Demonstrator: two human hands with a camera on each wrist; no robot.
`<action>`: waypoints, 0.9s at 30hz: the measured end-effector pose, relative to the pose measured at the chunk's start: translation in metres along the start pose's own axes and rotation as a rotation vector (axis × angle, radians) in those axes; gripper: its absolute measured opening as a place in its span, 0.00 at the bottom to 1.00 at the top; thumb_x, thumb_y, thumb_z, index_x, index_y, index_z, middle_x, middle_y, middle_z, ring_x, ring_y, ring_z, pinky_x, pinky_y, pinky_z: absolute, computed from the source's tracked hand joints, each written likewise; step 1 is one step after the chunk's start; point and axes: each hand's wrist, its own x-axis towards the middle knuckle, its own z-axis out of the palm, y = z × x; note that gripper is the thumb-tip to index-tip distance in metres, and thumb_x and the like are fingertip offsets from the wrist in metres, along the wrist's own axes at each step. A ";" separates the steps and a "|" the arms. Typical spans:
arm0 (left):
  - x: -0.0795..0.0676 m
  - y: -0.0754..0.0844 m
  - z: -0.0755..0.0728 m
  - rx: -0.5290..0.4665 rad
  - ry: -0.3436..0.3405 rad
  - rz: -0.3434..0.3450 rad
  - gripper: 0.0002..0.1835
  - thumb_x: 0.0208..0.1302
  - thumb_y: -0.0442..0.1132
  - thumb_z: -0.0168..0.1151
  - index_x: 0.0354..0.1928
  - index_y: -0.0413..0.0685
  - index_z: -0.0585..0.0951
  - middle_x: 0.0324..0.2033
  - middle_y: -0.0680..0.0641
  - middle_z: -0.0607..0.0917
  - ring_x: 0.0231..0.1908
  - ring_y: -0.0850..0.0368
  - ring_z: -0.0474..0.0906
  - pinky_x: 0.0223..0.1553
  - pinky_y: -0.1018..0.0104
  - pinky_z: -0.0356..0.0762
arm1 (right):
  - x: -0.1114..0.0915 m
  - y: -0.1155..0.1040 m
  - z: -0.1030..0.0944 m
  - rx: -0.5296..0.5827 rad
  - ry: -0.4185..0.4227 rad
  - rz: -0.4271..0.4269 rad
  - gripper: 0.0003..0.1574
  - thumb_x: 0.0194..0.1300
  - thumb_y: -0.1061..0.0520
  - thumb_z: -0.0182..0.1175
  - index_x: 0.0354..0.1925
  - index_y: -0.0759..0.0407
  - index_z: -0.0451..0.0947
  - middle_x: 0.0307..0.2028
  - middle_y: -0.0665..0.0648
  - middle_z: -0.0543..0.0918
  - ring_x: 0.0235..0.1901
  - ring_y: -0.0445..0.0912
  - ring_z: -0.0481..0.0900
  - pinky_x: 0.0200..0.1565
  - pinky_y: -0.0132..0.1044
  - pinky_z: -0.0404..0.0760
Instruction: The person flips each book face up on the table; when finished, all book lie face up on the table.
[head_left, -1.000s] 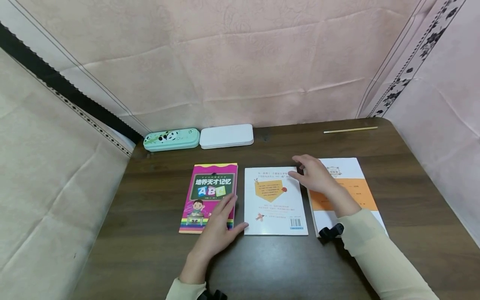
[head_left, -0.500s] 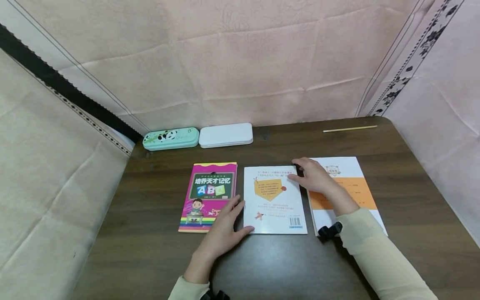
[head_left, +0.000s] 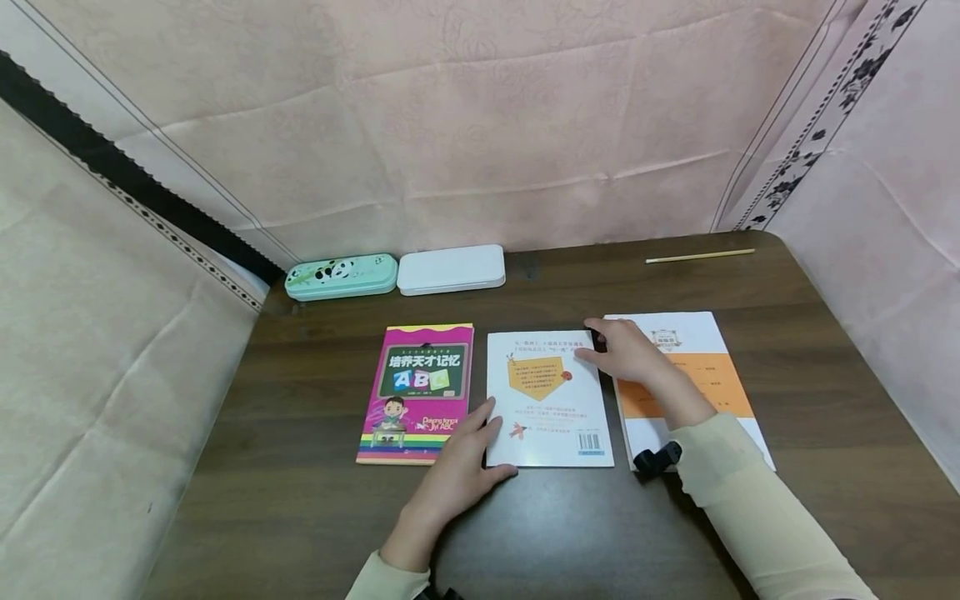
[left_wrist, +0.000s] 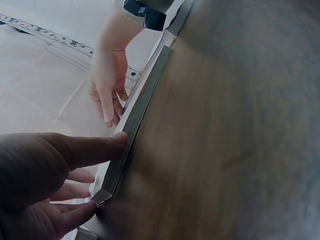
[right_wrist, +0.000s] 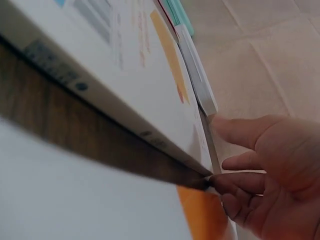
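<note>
A white-backed book [head_left: 551,425] with an orange tag-shaped print lies flat on the wooden table, barcode toward the person. My left hand [head_left: 455,477] is at its lower left, fingers extended along the left edge and thumb at the bottom edge; the left wrist view shows the thumb [left_wrist: 100,148] right at the book's side. At the upper right corner is my right hand [head_left: 630,354], thumb over the cover's margin. In the right wrist view the bent fingertips [right_wrist: 212,181] meet the corner, apart from the thumb. A pink ABC book [head_left: 420,400] lies to the left.
A white and orange book [head_left: 701,383] lies right, partly under the right forearm. Along the back stand a green panda pencil case [head_left: 343,277] and a white case [head_left: 452,270]. A thin stick [head_left: 700,257] lies at the back right. Cloth [head_left: 480,125] hangs behind.
My left hand has moved right from the pink book to the white-backed book's lower left edge. My right hand stays almost still at the upper right corner.
</note>
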 end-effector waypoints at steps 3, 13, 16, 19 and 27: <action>0.002 0.001 0.001 0.024 -0.013 0.000 0.43 0.59 0.50 0.76 0.72 0.39 0.69 0.77 0.41 0.59 0.75 0.43 0.57 0.69 0.48 0.65 | 0.000 -0.004 -0.001 -0.010 -0.025 0.002 0.37 0.69 0.49 0.66 0.66 0.71 0.71 0.50 0.70 0.82 0.42 0.56 0.78 0.45 0.51 0.79; 0.001 0.005 0.001 0.053 -0.037 -0.012 0.43 0.60 0.47 0.75 0.74 0.40 0.67 0.78 0.41 0.57 0.75 0.44 0.55 0.70 0.50 0.64 | -0.004 -0.008 -0.001 0.081 0.031 0.031 0.33 0.72 0.54 0.63 0.68 0.69 0.70 0.55 0.70 0.81 0.48 0.58 0.78 0.52 0.53 0.81; 0.000 0.003 0.002 0.056 -0.036 -0.004 0.43 0.61 0.47 0.74 0.74 0.39 0.67 0.78 0.40 0.56 0.76 0.45 0.54 0.70 0.50 0.64 | -0.005 -0.004 -0.003 0.145 0.051 0.005 0.28 0.73 0.59 0.58 0.67 0.70 0.71 0.56 0.70 0.79 0.51 0.60 0.78 0.54 0.55 0.80; -0.001 0.002 0.002 0.061 -0.037 0.008 0.42 0.62 0.47 0.74 0.74 0.40 0.67 0.78 0.40 0.56 0.76 0.45 0.54 0.70 0.50 0.64 | -0.006 0.000 -0.005 0.195 0.053 -0.044 0.25 0.74 0.67 0.52 0.66 0.70 0.71 0.58 0.69 0.76 0.55 0.61 0.77 0.57 0.57 0.78; -0.003 -0.001 0.001 0.019 -0.064 0.021 0.42 0.65 0.46 0.71 0.76 0.41 0.63 0.79 0.42 0.52 0.77 0.46 0.51 0.71 0.50 0.62 | -0.010 0.009 -0.019 0.136 0.034 -0.171 0.33 0.65 0.71 0.64 0.67 0.63 0.74 0.58 0.60 0.74 0.54 0.57 0.77 0.56 0.55 0.80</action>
